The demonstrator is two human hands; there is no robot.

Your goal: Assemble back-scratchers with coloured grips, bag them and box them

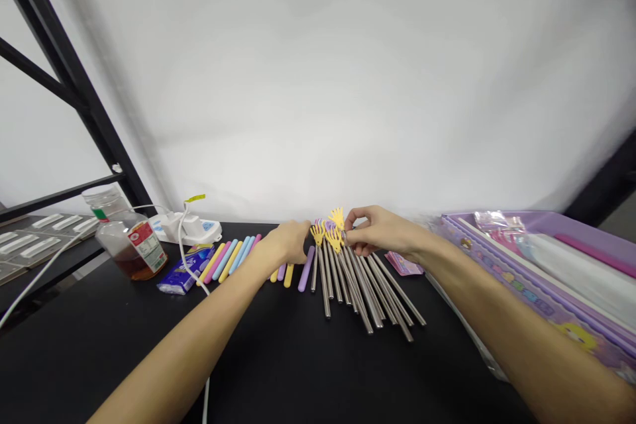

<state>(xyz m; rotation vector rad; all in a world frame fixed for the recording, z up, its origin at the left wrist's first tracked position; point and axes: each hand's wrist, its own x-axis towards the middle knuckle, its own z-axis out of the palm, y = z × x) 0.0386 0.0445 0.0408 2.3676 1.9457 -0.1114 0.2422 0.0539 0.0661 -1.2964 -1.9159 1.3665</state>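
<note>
Steel back scratchers (352,285) lie fanned out on the black bench (278,364), their yellow hand-shaped heads bunched together at the far end and their bare rods spreading toward the person. From the head camera, the right hand (377,230) reaches in from the right, with thumb and forefinger closed in a pinch on the yellow heads. The left hand (291,243) sits just left of the heads, knuckles up and fingers curled out of sight, so whether it grips anything cannot be told. Just left of the rods lie loose lilac and yellow tubes (293,271), and farther left a row of pink, yellow and blue tubes (228,260). Beyond those are a blue packet (181,273), a white power strip (186,228) with a white cable (191,258), and a clear jar (130,245) with a red label, holding brown liquid. A pink packet (403,264) lies under the right hand's wrist, and a purple tray (539,228) holding plastic-wrapped goods sits at the right. A black metal shelf frame (74,93) rises at the left.
</note>
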